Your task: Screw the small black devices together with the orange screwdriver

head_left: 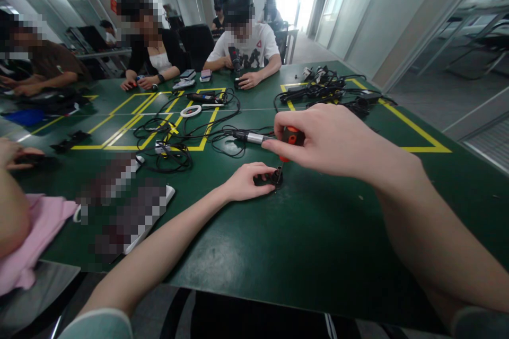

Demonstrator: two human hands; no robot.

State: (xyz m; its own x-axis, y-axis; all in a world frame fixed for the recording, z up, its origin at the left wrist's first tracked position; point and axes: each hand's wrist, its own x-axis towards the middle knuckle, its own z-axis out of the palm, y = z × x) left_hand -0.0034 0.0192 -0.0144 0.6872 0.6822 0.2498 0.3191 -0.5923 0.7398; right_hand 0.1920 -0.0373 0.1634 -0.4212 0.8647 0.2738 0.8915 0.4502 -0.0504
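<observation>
My right hand [324, 135] is wrapped round the orange and black handle of a screwdriver [292, 135], which points down. Its shaft reaches a small black part [277, 176] on the table. Thumb and fingers of my left hand [248, 183] are closed on that black part from the left, holding it against the green surface. The exact kind of the part cannot be made out, and my fingers hide some of it. Just beyond my hands lies a silver and black cylindrical tool [254, 138] with a cable.
Tangled black cables [170, 153] lie left of centre, beside a white ring [191, 111]. More cables [334, 87] are heaped at the back right. Yellow tape [427, 140] marks the green table [246, 243]. Two blurred flat devices [169, 196] lie at left. Several people sit around the table.
</observation>
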